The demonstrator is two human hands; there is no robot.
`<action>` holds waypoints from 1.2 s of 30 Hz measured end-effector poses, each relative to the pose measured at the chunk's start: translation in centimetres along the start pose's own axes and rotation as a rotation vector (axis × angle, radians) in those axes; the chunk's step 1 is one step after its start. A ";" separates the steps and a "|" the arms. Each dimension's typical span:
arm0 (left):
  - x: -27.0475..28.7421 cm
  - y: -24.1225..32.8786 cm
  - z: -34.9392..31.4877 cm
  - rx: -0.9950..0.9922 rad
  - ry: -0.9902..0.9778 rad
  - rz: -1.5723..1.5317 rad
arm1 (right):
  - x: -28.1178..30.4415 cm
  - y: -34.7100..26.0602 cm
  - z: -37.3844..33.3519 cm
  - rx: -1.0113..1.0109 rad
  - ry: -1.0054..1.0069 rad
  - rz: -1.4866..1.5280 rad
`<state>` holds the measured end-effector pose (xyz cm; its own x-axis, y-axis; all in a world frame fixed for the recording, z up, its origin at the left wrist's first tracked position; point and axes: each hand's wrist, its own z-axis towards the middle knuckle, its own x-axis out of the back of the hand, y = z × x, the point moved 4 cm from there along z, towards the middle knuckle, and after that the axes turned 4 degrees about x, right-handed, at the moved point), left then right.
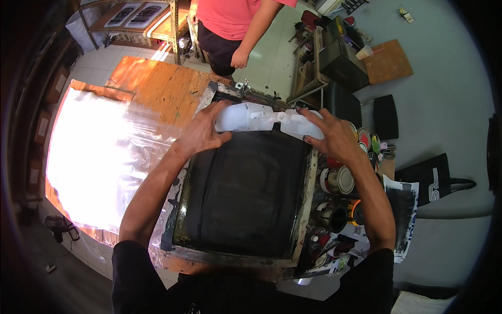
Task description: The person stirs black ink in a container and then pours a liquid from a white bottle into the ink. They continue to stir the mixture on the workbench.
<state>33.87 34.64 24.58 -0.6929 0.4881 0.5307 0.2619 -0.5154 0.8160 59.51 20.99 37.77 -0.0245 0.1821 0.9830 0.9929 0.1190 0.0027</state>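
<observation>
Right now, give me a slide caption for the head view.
Left hand and right hand hold opposite ends of a whitish object near the far end of a dark framed panel.

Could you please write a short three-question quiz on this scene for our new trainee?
1. Multiple choice: where do the left hand and the right hand grip the long, whitish tool?
A) At opposite ends
B) Both at its middle
C) Both at its left end

2. True or false: the shiny, clear plastic sheeting lies to the right of the rectangular, dark-surfaced framed panel.

3. Fill in the blank: the person standing beyond the orange-brown wooden table wears a ____ top.

Key:
1. A
2. False; it lies to the left.
3. Pink
</observation>
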 end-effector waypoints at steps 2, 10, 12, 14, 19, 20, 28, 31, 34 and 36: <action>0.0 0.0 0.0 0.001 0.006 0.004 | -0.1 0.1 0.0 -0.003 0.003 -0.006; 0.1 0.0 0.0 0.044 -0.014 -0.017 | -0.2 0.2 0.1 0.004 0.032 -0.008; 0.1 0.0 0.0 0.043 -0.014 -0.010 | -0.3 0.2 0.1 -0.002 0.037 -0.004; 0.0 -0.2 -0.1 0.030 -0.001 -0.002 | -0.4 0.3 0.2 -0.003 0.046 0.009; -0.4 -1.0 -0.2 0.001 0.035 -0.016 | -0.5 0.4 0.0 -0.008 0.071 0.039; -0.4 -1.0 -0.2 0.008 0.034 -0.015 | -0.6 0.4 0.1 -0.010 0.070 0.041; -0.5 -1.0 -0.2 0.007 0.049 -0.039 | -0.5 0.4 0.1 -0.031 0.077 0.066; -0.6 -1.2 -0.2 -0.031 0.082 -0.051 | -0.3 0.3 0.1 -0.036 0.077 0.059; -0.5 -0.9 0.0 0.041 0.043 -0.064 | -0.2 0.5 0.2 -0.037 0.088 0.052; -0.5 -0.7 0.1 0.038 0.048 -0.061 | -0.2 0.5 0.1 -0.040 0.096 0.054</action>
<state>34.07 34.79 23.79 -0.7395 0.4827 0.4692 0.2434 -0.4581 0.8549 59.97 21.10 37.59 0.0388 0.0932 0.9949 0.9963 0.0725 -0.0456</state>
